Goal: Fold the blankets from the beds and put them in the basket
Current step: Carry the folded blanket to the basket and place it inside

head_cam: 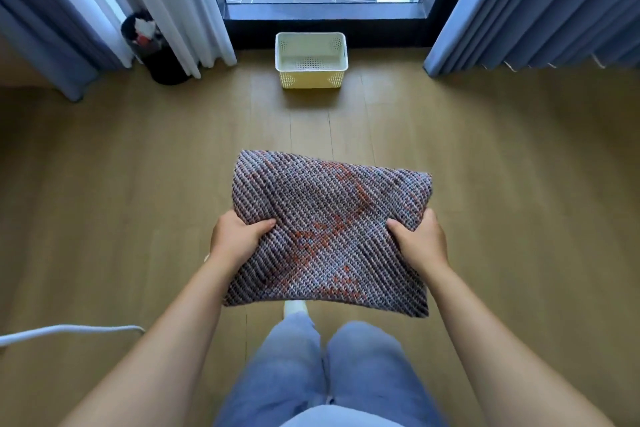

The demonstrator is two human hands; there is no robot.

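Note:
A folded blanket (329, 229), woven in grey, blue and orange, is held flat in the air above the wooden floor. My left hand (235, 239) grips its left edge, thumb on top. My right hand (420, 241) grips its right edge the same way. A pale yellow perforated basket (311, 77) stands on the floor straight ahead, in front of the window, with nothing visible inside it. The basket lies well beyond the blanket's far edge.
A black bin (157, 52) with rubbish stands at the left by white and blue curtains (86, 3). More blue curtains (540, 3) hang at the right. A white cable (69, 331) lies on the floor at the lower left. My legs in jeans (322, 367) are below.

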